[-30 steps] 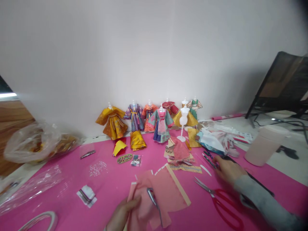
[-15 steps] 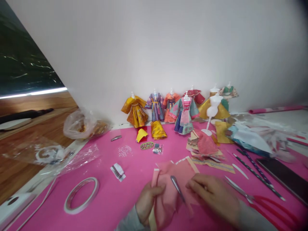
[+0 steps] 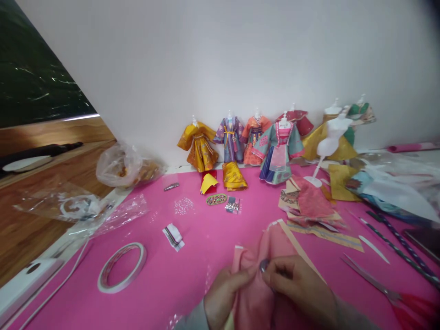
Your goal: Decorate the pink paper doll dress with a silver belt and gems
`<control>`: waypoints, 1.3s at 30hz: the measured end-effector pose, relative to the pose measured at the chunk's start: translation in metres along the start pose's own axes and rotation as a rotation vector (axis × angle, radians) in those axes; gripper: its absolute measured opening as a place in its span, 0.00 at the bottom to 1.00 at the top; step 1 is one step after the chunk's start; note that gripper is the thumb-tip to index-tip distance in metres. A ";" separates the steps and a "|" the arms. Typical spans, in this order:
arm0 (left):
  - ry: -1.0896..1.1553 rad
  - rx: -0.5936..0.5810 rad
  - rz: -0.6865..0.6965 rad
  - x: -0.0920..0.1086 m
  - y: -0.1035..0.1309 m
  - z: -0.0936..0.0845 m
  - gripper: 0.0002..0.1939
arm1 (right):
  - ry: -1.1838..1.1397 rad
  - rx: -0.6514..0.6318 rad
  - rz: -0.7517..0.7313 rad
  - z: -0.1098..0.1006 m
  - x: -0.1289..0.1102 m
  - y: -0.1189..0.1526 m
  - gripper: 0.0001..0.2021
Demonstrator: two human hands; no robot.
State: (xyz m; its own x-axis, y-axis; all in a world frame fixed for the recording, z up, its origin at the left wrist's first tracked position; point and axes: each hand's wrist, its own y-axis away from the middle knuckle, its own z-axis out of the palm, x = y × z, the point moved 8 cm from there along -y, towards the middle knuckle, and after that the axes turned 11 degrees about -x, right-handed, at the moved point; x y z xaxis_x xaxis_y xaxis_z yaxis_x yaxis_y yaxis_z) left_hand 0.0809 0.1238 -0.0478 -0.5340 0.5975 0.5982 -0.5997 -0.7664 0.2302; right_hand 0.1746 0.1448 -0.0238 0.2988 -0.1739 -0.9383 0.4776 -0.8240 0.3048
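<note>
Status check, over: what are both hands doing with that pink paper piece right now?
Left hand and right hand both pinch the pink paper garment piece. Right fingers on tweezers tip. Red scissors lie right, clear.

The pink paper garment piece (image 3: 275, 243) lies crumpled on the pink mat (image 3: 192, 256), edged by a tan strip. It sits nearer the viewer than the patterned paper stack (image 3: 309, 206).

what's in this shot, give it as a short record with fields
surface: pink mat
left hand: grip on the left edge of the pink paper garment piece
right hand: pinching a small metal tool against the same piece
near right: red-handled scissors
near left: tape roll
back row: dressed mini mannequins along the wall
</note>
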 end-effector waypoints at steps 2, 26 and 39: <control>-0.043 0.000 0.013 0.000 -0.001 0.002 0.11 | -0.018 -0.027 0.028 0.004 0.003 0.001 0.13; -0.010 0.206 0.113 0.007 0.005 -0.014 0.13 | 0.083 -0.108 0.140 0.008 0.036 0.013 0.06; -0.011 0.183 0.104 0.005 0.006 -0.012 0.13 | 0.058 -0.112 0.097 0.010 0.037 0.012 0.07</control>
State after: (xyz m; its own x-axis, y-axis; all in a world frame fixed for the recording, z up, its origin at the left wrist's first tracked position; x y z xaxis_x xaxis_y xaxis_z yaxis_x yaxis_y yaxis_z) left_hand 0.0677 0.1248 -0.0525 -0.5803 0.5110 0.6342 -0.4225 -0.8546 0.3020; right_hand 0.1831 0.1229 -0.0566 0.3939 -0.2160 -0.8934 0.5325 -0.7387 0.4134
